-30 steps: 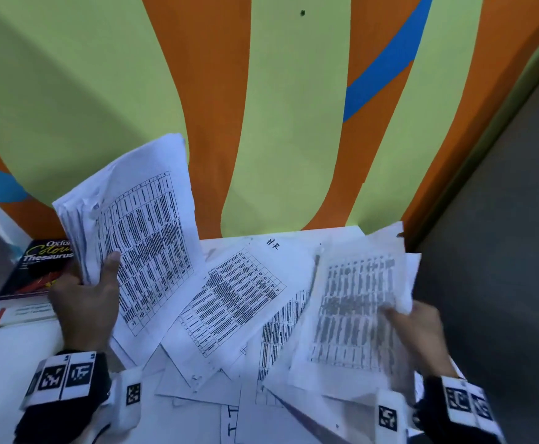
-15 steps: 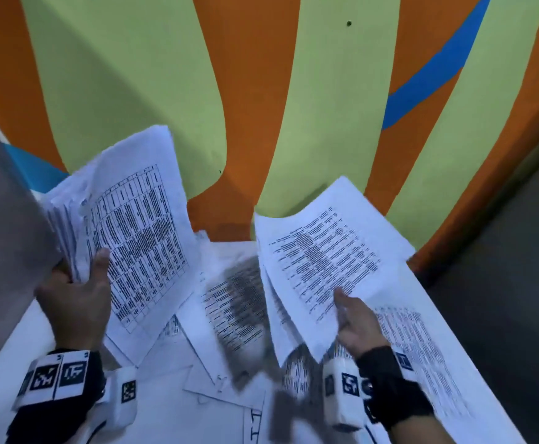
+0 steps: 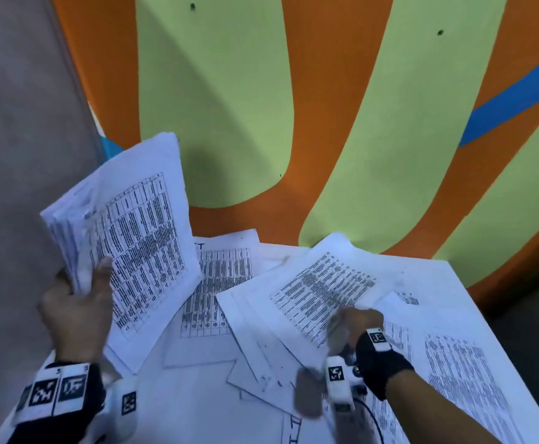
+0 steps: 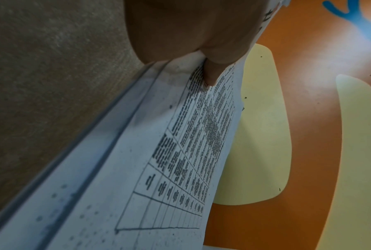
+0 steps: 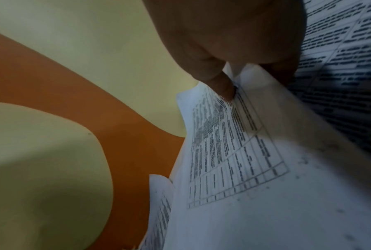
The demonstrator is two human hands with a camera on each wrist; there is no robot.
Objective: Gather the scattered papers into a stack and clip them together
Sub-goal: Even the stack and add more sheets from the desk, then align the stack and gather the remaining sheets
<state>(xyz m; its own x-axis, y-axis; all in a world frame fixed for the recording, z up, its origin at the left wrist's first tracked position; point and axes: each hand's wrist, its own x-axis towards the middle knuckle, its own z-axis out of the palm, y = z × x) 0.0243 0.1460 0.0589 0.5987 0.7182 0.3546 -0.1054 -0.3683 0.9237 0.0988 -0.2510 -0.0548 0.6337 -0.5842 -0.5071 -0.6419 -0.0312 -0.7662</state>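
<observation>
Two hands — left (image 3: 76, 310) gripping stack (image 3: 127, 245), right (image 3: 362, 325) pinching sheet (image 3: 313, 290)

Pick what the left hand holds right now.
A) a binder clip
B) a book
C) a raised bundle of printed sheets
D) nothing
C: the left hand grips a bundle of printed sheets, thumb pressed on the top page, lifted off the table.

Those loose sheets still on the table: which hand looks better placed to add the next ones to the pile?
Right, probably. The right hand already pinches loose sheets low over the table, while the left hand is busy holding the gathered stack upright.
</observation>
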